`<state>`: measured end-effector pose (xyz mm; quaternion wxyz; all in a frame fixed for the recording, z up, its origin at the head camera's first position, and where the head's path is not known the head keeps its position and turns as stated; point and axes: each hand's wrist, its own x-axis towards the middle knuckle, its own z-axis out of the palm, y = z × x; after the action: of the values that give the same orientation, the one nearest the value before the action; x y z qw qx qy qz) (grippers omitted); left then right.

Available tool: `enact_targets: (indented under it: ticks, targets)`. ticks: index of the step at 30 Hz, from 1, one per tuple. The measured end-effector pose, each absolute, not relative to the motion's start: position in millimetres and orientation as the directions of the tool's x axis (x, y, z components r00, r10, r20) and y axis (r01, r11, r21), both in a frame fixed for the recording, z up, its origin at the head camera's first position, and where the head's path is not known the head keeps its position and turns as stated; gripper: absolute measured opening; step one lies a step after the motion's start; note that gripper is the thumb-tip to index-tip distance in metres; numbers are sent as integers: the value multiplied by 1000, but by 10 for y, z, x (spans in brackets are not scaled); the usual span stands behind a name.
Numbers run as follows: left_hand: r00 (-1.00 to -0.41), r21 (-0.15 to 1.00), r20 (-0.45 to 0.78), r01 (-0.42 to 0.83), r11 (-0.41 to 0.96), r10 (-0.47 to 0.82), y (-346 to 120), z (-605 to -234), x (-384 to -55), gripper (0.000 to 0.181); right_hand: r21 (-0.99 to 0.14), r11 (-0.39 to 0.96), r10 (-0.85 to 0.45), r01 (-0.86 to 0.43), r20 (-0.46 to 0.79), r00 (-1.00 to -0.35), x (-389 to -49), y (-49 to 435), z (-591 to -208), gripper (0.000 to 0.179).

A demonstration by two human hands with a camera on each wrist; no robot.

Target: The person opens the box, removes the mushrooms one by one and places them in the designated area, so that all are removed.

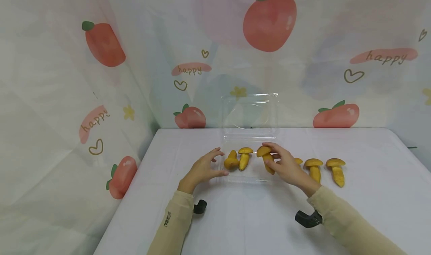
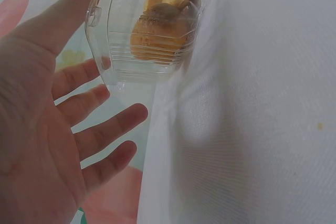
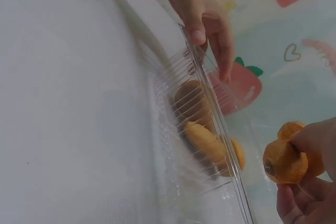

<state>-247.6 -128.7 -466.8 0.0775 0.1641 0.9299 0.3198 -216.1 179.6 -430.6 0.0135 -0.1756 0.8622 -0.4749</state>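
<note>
A clear plastic clamshell box (image 1: pixel 250 179) lies open on the table, its lid (image 1: pixel 249 116) raised at the back. Inside, toward the left, are two yellow-brown mushrooms, one cap-down (image 1: pixel 231 163) and one cap-up (image 1: pixel 244 159). My right hand (image 1: pixel 287 166) pinches a third mushroom (image 1: pixel 263 151) by its stem, above the right part of the box. In the right wrist view that mushroom (image 3: pixel 285 162) hangs beyond the box rim. My left hand (image 1: pixel 203 169) is at the box's left side, fingers spread, with thumb and fingertips at the rim; actual contact is hard to tell.
To the right of the box, three more mushrooms stand in a row: one partly hidden (image 1: pixel 298 160) by my right hand, one in the middle (image 1: pixel 314 164), one at the end (image 1: pixel 336 169). A white cloth covers the table (image 1: pixel 249 221); a printed curtain (image 1: pixel 303 79) hangs behind.
</note>
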Motion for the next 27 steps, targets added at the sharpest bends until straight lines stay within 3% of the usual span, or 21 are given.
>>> enact_targets:
  ticks: [16, 27]
  targets:
    - [-937, 616, -52, 243, 749, 346, -1282, -4678, -2473, 76, -777, 562, -286, -284, 140, -948, -2040, 1999, -4268, 52]
    - [-938, 622, -52, 239, 745, 344, -1277, -4666, -2466, 75, -785, 535, -287, -311, 177, -941, -1994, 2153, -4251, 54]
